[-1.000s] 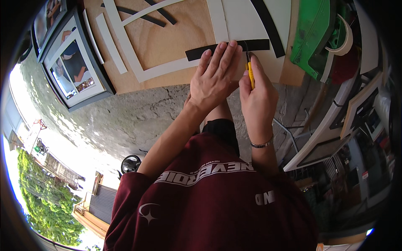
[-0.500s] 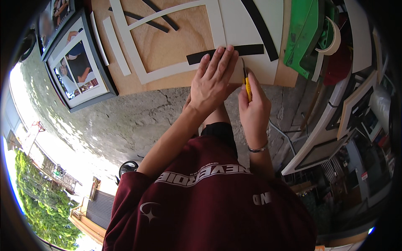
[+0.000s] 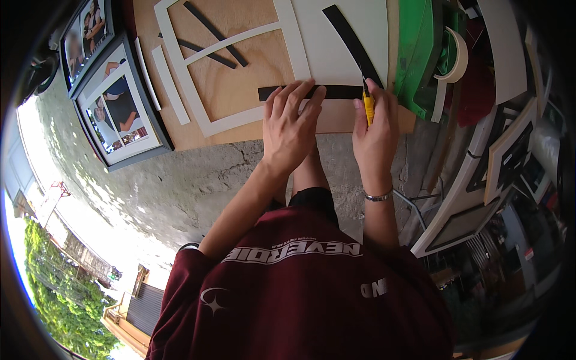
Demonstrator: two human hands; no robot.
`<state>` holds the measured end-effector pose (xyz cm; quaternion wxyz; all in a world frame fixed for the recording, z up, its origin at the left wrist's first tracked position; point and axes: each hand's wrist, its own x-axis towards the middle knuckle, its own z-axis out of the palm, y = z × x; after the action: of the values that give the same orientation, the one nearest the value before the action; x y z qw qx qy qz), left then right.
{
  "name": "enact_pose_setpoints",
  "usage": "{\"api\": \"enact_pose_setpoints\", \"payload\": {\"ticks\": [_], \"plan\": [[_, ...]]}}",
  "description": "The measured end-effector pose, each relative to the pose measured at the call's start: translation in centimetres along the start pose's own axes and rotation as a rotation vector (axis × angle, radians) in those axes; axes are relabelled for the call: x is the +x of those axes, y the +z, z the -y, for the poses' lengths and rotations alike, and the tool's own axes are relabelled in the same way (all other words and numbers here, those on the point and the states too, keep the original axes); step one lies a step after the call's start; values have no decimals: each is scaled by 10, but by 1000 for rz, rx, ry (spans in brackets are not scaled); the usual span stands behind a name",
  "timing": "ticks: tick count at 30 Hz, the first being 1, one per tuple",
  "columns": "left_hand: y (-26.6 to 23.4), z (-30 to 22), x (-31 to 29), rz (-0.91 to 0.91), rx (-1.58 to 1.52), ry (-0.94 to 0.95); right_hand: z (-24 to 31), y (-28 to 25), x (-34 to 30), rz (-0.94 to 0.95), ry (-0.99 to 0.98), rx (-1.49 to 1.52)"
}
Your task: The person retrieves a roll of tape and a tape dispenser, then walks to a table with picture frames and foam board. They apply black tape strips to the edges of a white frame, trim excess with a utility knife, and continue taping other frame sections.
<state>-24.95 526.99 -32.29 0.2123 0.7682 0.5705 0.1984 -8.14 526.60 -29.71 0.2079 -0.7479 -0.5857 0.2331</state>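
Note:
My left hand (image 3: 292, 123) lies with bent, spread fingers on a straight black strip (image 3: 342, 92), the fingertips near its middle. My right hand (image 3: 378, 129) is closed around a yellow utility knife (image 3: 368, 107), its tip pointing away from me near the strip's right end. A second, longer black strip (image 3: 346, 43) slants across a white sheet (image 3: 312, 36), its near end close to the knife. To the left, a white mat with window openings (image 3: 225, 123) lies on the plywood board (image 3: 240, 90), partly under the straight strip.
Two thin black strips (image 3: 216, 33) and narrow white strips (image 3: 171, 84) lie farther left. Framed photos (image 3: 123, 108) stand at the left edge. At the right are a green tape dispenser (image 3: 417, 54) with a tape roll (image 3: 459, 57) and several frames (image 3: 510, 144).
My right hand has shifted with the knife rightward to the straight strip's right end. My left fingers have bent and drawn back a little. The view has also shifted slightly.

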Motion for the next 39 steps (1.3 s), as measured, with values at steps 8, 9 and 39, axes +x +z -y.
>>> {"api": "enact_pose_setpoints", "payload": {"ticks": [8, 9, 39], "plan": [[-13, 0, 26, 48, 53, -78, 12, 12, 13, 49, 98, -7], [-14, -1, 29, 53, 41, -91, 12, 9, 14, 88, 116, -19], [-119, 7, 35, 192, -1076, -745, 35, 17, 143, -126, -28, -152]]}}
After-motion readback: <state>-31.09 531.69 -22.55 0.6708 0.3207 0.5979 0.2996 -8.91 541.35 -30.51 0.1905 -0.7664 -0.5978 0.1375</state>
